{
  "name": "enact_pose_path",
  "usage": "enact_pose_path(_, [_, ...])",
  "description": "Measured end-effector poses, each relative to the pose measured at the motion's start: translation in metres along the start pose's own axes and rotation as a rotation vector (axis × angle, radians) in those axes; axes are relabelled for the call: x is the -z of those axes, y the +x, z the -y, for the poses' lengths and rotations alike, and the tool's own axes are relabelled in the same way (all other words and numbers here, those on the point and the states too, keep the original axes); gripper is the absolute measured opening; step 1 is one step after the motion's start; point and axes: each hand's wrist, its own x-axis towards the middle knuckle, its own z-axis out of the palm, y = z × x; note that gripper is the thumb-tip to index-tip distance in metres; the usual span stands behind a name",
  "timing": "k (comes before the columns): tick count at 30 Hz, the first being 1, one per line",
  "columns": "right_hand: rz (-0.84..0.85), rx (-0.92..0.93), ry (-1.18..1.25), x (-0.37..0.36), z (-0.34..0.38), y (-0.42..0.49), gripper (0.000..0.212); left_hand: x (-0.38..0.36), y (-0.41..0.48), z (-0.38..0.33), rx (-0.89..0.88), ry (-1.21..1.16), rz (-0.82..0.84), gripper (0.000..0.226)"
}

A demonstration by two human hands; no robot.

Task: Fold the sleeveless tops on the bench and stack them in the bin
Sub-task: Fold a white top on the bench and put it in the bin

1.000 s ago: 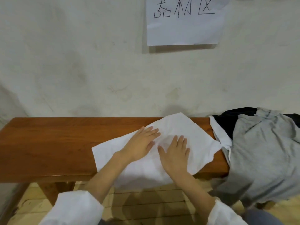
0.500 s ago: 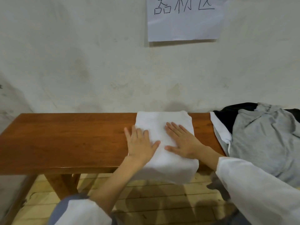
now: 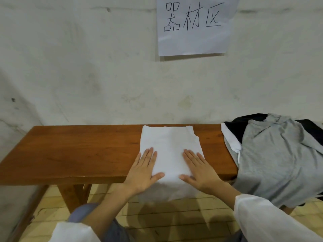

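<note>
A person's left hand (image 3: 143,172) and right hand (image 3: 199,170) lie flat, fingers straight and together, on a folded white top (image 3: 170,145) spread across a wooden bench (image 3: 78,154). Neither hand grips the cloth. The palms press down near the bench's front edge and the thumbs point inward toward each other. The left hand covers the top's left edge and the right hand sits just inside its right edge.

The top forms a rough rectangle. Its long axis runs front to back across the bench, the far end reaching the wall side and the near end drooping over the front edge. At the bench's right end a heap of unfolded clothes hangs off the corner: a grey top (image 3: 279,163) lies over a black garment (image 3: 244,124) and a white one (image 3: 230,138), well apart from the folded piece. A handwritten paper sign (image 3: 192,25) hangs on the pale wall (image 3: 87,75) behind.
</note>
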Motion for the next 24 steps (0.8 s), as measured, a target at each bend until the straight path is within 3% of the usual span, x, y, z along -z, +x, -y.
enact_pose_path(7, [0.022,-0.016,-0.046,0.0,0.009,-0.012,0.072,0.002,-0.025,-0.012,0.098,0.145,0.03,0.072])
enact_pose_path(12, [0.033,-0.033,-0.013,0.005,0.013,-0.014,0.062,0.011,-0.027,-0.013,0.056,0.175,0.076,0.062])
enact_pose_path(15, [0.058,-0.081,0.073,0.017,0.017,-0.02,0.054,0.032,-0.033,-0.014,0.03,0.025,0.092,0.055])
enact_pose_path(19, [0.025,-0.111,0.238,0.05,0.025,-0.027,0.033,0.08,-0.03,-0.003,0.054,-0.298,0.182,0.023])
enact_pose_path(24, [0.076,-0.154,0.338,0.111,0.02,-0.022,0.014,0.145,-0.023,0.008,0.002,-0.348,0.214,0.027])
